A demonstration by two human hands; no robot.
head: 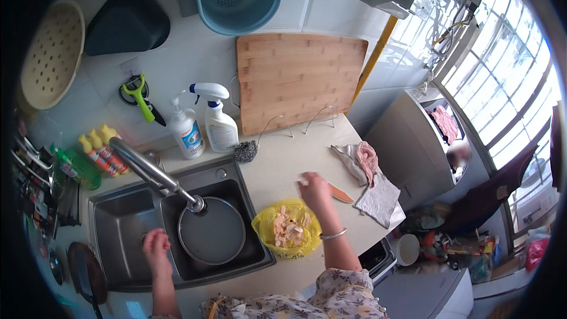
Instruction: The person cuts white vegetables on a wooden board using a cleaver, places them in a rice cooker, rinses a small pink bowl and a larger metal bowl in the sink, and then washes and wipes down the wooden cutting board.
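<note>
My left hand (157, 250), fingers loosely curled, hovers over the divider side of the left basin of a steel double sink (122, 230); whether its fingers are closed is unclear. In the right basin sits a round metal-rimmed pot or bowl (212, 232) of cloudy water, under the faucet head (198, 205). My right hand (313, 189), fingers bent and slightly apart, is above the counter (274, 173) with no object visible in it. Just right of it lies an orange knife (340, 192), partly hidden by the hand. Below it, a yellow plastic bag (261, 226) holds pale peelings or shells (290, 228).
Cloths (378, 199) lie on the counter's right. A bamboo cutting board (301, 82) leans on the wall behind wire holders. A spray bottle (220, 128), a pump bottle (187, 133) and a steel wool scrubber (245, 151) stand behind the sink. A pan (86, 272) is at left.
</note>
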